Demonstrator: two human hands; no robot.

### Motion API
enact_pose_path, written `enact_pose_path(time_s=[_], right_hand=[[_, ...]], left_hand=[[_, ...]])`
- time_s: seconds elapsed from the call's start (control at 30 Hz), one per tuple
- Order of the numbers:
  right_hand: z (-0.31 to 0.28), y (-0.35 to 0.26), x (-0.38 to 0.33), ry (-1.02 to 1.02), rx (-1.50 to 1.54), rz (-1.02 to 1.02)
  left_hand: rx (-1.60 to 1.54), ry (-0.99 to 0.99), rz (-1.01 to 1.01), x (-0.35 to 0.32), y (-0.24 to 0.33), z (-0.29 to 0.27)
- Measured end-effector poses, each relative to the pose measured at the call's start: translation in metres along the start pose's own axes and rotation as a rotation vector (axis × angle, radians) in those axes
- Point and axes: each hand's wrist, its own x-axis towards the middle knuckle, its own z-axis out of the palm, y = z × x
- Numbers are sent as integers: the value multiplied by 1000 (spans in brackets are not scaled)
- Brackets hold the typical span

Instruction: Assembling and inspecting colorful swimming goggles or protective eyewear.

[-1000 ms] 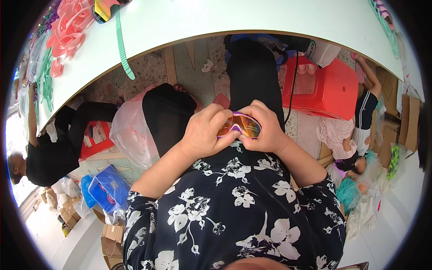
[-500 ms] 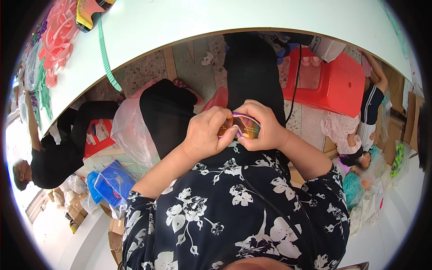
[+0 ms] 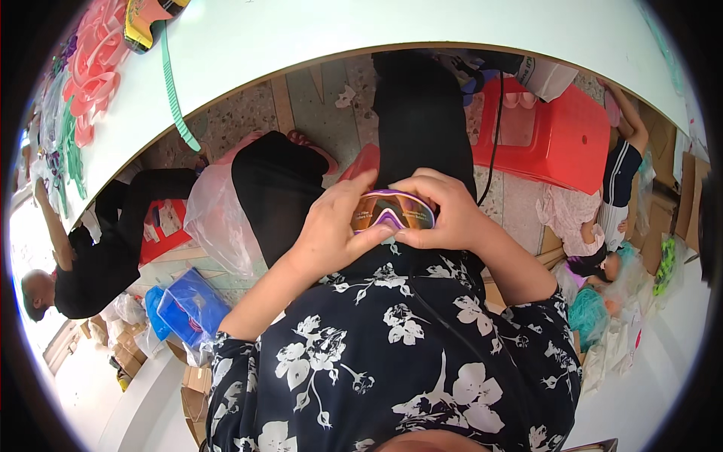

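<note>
Above my lap I hold swim goggles with a purple frame and orange-tinted lenses. My left hand grips their left end, its thumb along the lower edge by the nose arch. At the other end my right hand is closed round the rim, thumb underneath and fingers over the top. Both thumbs nearly meet below the nose arch. The lenses face up toward me, with small print on each. No strap shows on the goggles.
A white table curves across the far side, with pink goggle parts, a green strap and a yellow-black package at left. A red stool stands right. A person in black sits left; another person is at right.
My left hand has shifted left and opened its grip outward, so more of the left lens and the nose arch show. The right hand stays almost in place.
</note>
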Motion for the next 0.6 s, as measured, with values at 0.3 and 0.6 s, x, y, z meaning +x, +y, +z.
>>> enact_pose_path(time_s=[0.3, 0.6], right_hand=[[12, -5, -35, -100, 153, 106], [44, 2, -47, 53, 612, 219]], left_hand=[[-267, -244, -118, -29, -3, -20], [-348, -59, -86, -44, -4, -1]])
